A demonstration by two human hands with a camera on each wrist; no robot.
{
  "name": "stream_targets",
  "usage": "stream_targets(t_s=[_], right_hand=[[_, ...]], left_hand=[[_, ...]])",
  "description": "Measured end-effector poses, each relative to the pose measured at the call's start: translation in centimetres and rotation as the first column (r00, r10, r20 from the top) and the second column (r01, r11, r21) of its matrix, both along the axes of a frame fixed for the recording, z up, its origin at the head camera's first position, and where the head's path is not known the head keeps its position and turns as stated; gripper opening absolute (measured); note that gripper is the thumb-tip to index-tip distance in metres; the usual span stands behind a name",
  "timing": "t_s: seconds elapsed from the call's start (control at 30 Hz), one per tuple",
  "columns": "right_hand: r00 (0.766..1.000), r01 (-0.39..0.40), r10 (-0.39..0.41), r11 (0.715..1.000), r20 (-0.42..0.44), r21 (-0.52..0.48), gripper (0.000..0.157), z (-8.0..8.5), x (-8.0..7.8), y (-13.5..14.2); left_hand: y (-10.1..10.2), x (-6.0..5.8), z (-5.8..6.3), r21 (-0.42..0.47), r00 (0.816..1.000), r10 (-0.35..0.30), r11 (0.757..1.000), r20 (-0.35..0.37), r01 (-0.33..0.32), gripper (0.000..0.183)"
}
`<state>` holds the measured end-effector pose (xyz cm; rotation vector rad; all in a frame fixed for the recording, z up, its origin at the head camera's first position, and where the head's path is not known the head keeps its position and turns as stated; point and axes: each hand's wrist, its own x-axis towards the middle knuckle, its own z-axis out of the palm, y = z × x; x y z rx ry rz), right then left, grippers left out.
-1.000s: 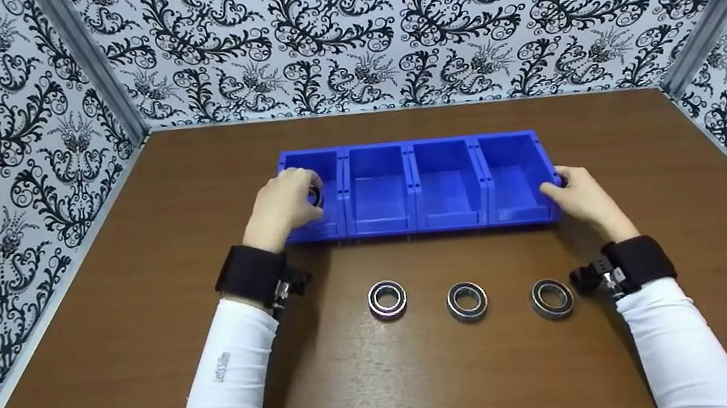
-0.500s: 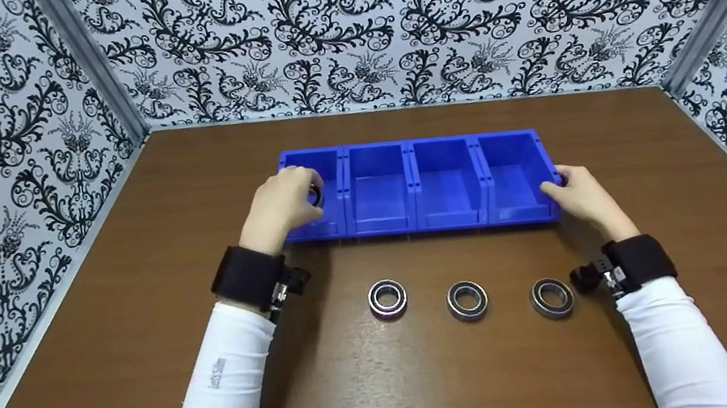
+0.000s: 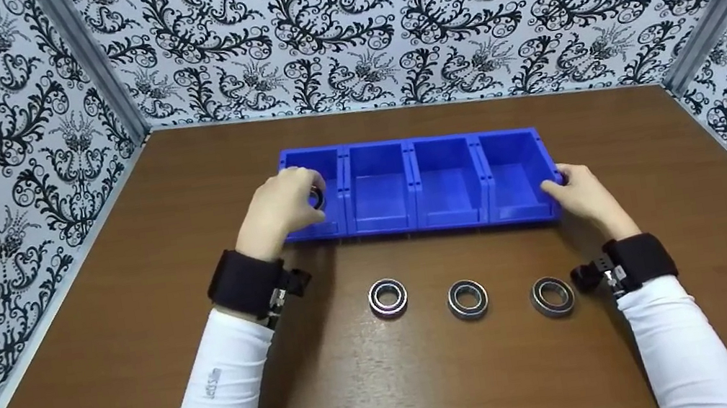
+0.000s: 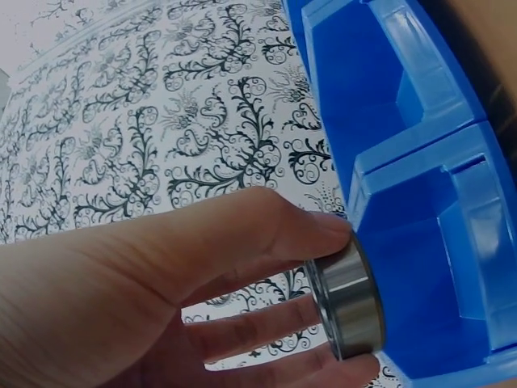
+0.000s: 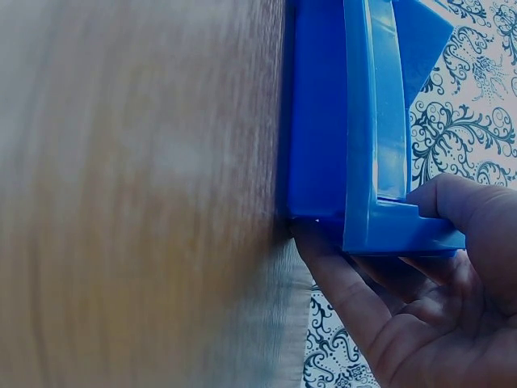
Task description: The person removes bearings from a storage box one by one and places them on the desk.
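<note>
A metal ball bearing [image 4: 351, 303] is pinched between the thumb and fingers of my left hand [image 3: 283, 206], over the leftmost compartment of a blue bin [image 3: 381, 201] with several compartments in a row. In the left wrist view the bearing stands on edge, its shiny outer ring facing me, close to the compartment's opening. My right hand [image 3: 584, 194] grips the bin's right end wall. The right wrist view shows its thumb [image 5: 452, 198] over the rim and its fingers [image 5: 347, 295] against the outer side, low by the table.
Three more bearings lie flat in a row on the brown table [image 3: 393, 389] before the bin: a left one [image 3: 389, 311], a middle one [image 3: 469, 313] and a right one [image 3: 555, 310]. Patterned walls [image 3: 365, 28] enclose the table at the back and sides.
My left wrist and forearm have shifted slightly left, while the hand stays at the leftmost compartment with the bearing. The right hand, the bin and the bearings on the table look unchanged.
</note>
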<state>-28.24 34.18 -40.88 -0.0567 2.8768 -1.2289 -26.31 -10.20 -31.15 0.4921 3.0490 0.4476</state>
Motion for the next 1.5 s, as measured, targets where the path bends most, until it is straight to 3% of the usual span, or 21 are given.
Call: stream_targets(t_s=[1.5], right_hand=[[1.000,0.011,-0.010,0.999,0.014,-0.042,0.048,0.2,0.3,-0.3]], left_hand=[[-1.3,3.7,0.7,-0.011,0.997,-0.066,0.998,0.050,0.067,0.039]])
